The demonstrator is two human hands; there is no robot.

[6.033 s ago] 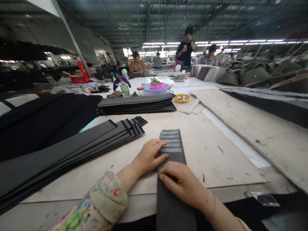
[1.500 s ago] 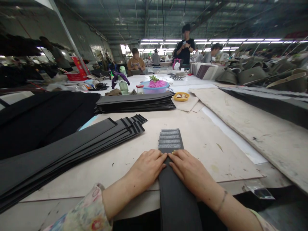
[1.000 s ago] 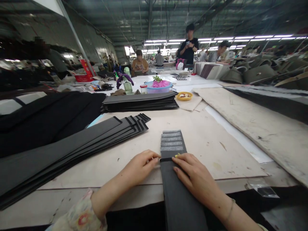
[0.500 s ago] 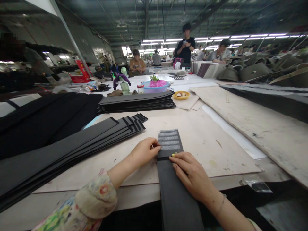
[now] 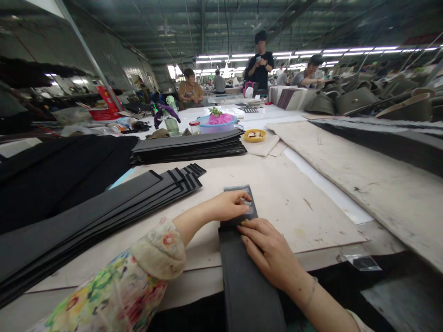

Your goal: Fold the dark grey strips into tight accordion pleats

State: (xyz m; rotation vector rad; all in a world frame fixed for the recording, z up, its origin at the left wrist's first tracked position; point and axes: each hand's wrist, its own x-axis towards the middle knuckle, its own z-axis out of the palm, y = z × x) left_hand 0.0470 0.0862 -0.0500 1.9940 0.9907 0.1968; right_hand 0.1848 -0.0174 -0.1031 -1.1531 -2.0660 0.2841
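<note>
A long dark grey fabric strip [image 5: 247,281] runs away from me on the table. Its far end carries a patch with pale grey speckled bands [image 5: 249,203]. My left hand [image 5: 230,205] is over this banded end, its thumb and bent fingers apart and nothing visible between them; I cannot tell whether the fingertips touch. Closed on the strip just below the patch, my right hand [image 5: 268,249] has its fingertips at a crosswise fold. Something small and yellow [image 5: 244,222] shows by those fingertips; its kind is unclear.
Fanned dark strips [image 5: 138,198] lie on the left, with another stack [image 5: 190,145] farther back. Beyond are a yellow dish [image 5: 254,135] and a blue basin [image 5: 218,125]. Large beige sheets [image 5: 273,184] cover the table. People are in the background.
My left hand has moved right, from the strip's left edge to over the pale bands. My right hand keeps its place on the strip. The whole view has shifted slightly.
</note>
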